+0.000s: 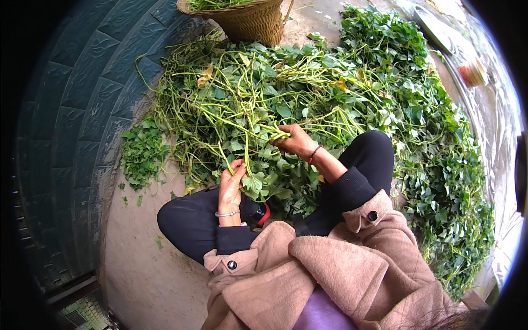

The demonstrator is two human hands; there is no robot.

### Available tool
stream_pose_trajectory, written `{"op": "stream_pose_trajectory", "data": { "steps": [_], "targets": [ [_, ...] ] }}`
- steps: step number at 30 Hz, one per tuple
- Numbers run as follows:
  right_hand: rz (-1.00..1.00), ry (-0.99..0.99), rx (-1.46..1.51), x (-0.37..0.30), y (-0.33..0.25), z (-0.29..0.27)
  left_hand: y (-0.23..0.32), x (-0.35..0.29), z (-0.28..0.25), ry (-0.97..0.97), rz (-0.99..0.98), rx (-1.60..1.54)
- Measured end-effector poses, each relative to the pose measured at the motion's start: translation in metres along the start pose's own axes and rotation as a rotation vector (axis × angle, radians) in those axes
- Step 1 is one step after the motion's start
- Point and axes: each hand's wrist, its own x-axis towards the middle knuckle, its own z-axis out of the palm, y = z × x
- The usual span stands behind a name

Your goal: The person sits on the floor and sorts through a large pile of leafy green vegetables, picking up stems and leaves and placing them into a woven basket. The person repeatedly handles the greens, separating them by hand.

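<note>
A large heap of leafy green vines (308, 77) with long pale stems spreads over the ground in front of me. My right hand (297, 142), a thin dark red band on its wrist, is closed round a bunch of green stems (273, 133) whose cut-looking ends point toward the palm. Lower and to the left, my left hand (231, 180), with a pale bracelet, pinches a green stem (226, 158) between thumb and fingers. A leaf (253, 183) hangs on another stem just beside those fingertips. Parts of the fingers on both hands are hidden.
A wicker basket (250, 22) holding greens stands beyond the heap. Small loose leaves (144, 154) form a pile at the left, near a dark tiled wall (77, 110). More leafy vines (445, 198) run along the right, beside pale plastic sheeting and a small tub (473, 73).
</note>
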Motion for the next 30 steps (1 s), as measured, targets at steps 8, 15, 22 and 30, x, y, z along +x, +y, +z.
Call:
{"op": "stream_pose_trajectory", "data": {
  "steps": [8, 15, 22, 30],
  "targets": [
    [0.172, -0.142, 0.473, -0.006, 0.003, 0.013, 0.011, -0.011, 0.026, -0.238, -0.146, 0.050],
    [0.214, -0.073, 0.472, 0.003, 0.013, 0.006, 0.015, -0.011, 0.031, 0.089, 0.080, 0.179],
    [0.142, -0.030, 0.428, 0.004, 0.011, 0.000, 0.026, -0.018, 0.026, -0.025, -0.007, 0.260],
    [0.115, -0.065, 0.469, 0.002, 0.009, 0.003, 0.019, -0.017, 0.029, -0.042, 0.102, 0.360]
  ]
}}
